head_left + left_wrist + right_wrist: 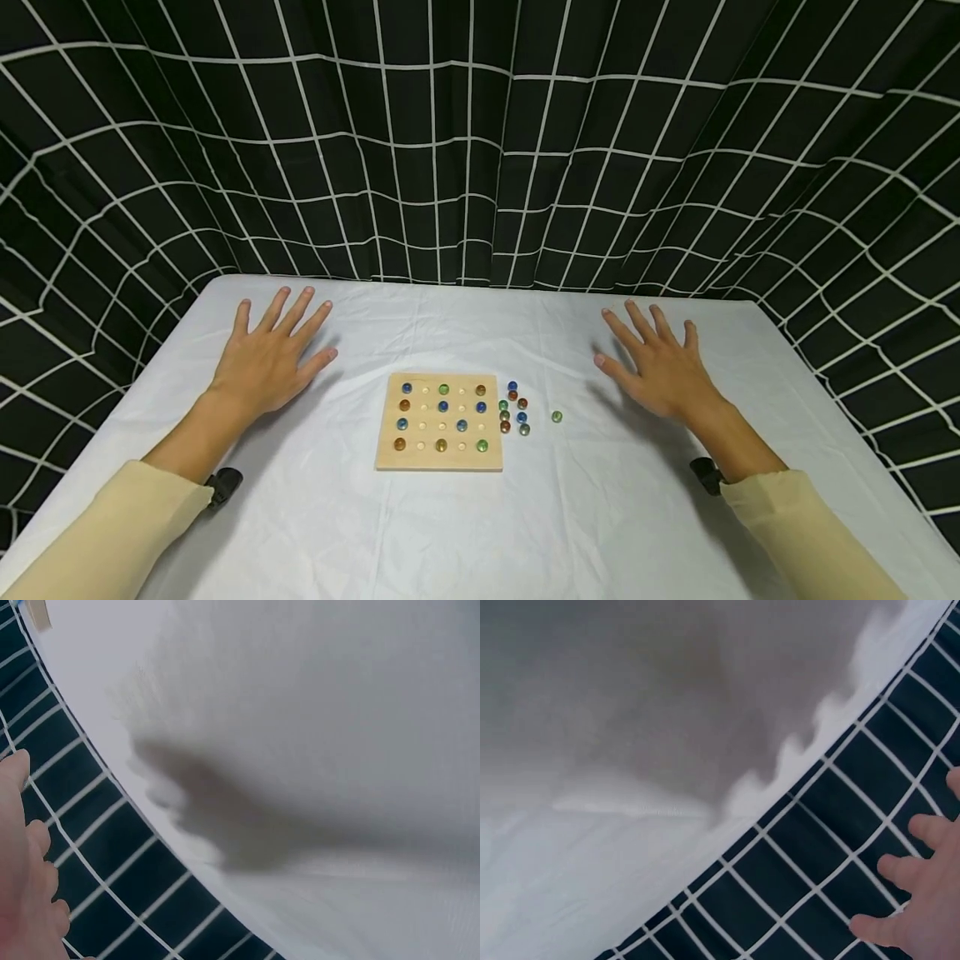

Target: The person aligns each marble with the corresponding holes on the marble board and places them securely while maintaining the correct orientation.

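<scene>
Left hand and right hand flank the board, empty, fingers apart. Filling appears partway; next, probably pinch a loose marble.

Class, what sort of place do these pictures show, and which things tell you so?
Probably a makeshift filming or test booth: a grid-patterned curtain hangs around the back and sides of a white-covered table, which bears a wooden board and marbles.

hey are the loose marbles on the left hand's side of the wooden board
No, the loose marbles lie on the cloth beside the wooden board, toward the right hand.
</scene>
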Tool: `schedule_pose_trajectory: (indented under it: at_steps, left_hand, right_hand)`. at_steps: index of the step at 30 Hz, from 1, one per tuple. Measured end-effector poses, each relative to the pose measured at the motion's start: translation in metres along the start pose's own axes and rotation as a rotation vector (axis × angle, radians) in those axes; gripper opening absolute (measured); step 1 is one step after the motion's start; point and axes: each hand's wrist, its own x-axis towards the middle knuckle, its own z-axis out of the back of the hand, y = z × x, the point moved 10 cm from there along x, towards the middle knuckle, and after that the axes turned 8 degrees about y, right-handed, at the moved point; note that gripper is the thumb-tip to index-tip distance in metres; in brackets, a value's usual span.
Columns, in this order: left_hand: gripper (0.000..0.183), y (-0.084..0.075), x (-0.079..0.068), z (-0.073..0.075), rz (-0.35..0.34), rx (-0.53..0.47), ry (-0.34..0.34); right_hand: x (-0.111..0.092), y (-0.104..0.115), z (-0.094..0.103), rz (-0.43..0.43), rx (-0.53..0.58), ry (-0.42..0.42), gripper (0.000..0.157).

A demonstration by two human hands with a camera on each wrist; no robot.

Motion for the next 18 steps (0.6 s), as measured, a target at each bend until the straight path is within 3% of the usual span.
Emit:
schedule_pose_trajectory:
  at_steps: [10, 18]
  left_hand:
    - [0.069, -0.039, -0.013, 0.005, -0.143, -0.016, -0.02]
    - [0.073, -0.063, -0.024, -0.004, -0.244, -0.082, 0.047]
  right_hand:
    - [-0.013, 0.023, 0.0, 0.123, 0.061, -0.008, 0.068]
    - [-0.02, 0.048, 0.003, 0.274, 0.237, -0.007, 0.065]
